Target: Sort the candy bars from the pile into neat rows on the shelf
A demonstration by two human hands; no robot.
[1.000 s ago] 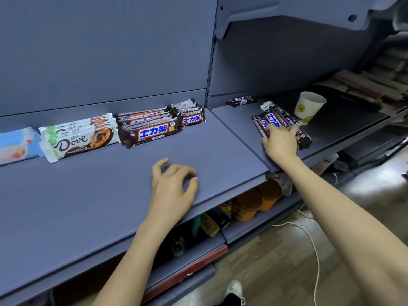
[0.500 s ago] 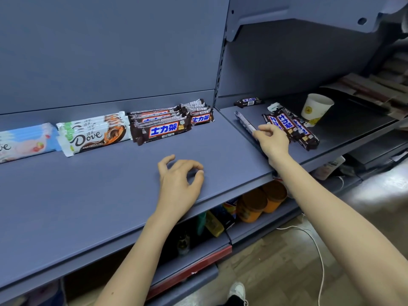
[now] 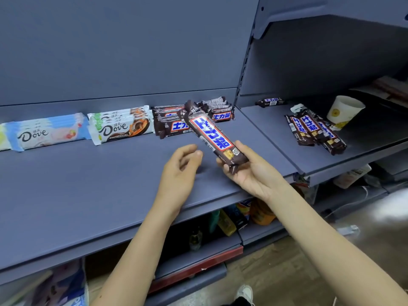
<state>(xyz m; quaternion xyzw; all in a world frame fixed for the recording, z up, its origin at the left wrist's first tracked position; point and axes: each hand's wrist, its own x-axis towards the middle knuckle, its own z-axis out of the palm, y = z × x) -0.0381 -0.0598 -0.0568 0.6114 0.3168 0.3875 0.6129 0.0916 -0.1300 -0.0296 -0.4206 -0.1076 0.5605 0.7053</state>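
My right hand grips the near end of a brown Snickers bar, held above the grey shelf with its far end pointing at the sorted rows. My left hand hovers just left of the bar, fingers loosely curled, holding nothing. At the back of the shelf lie rows of blue Dove bars, white Dove bars, Snickers bars and small Snickers. The remaining pile of Snickers bars lies on the right shelf.
A paper cup leans behind the pile, and a single small bar lies at the back of the right shelf. Jars and packets sit on lower shelves under my arms. A shoe shows on the floor below.
My right hand has lifted one Snickers bar from the pile and carried it left over the main shelf. My left hand rose from the shelf toward the bar.
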